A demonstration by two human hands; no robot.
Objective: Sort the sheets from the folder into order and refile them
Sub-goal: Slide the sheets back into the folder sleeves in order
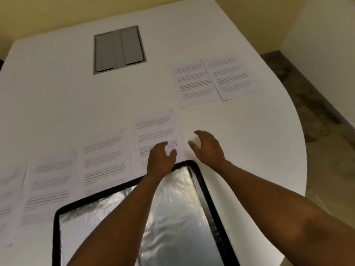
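Several printed sheets lie face up on the white table. A row runs from the left edge to the middle: a sheet, a sheet, a sheet and a sheet. Two more sheets lie side by side at the back right. A black-rimmed folder with a shiny clear sleeve lies open at the near middle, over the lower edges of the row. My left hand hovers with loosely spread fingers over the rightmost row sheet. My right hand hovers open over bare table beside it.
A grey hatch with two flaps is set into the tabletop at the back. The table's curved edge runs down the right side, with dark floor beyond. Yellow walls stand behind.
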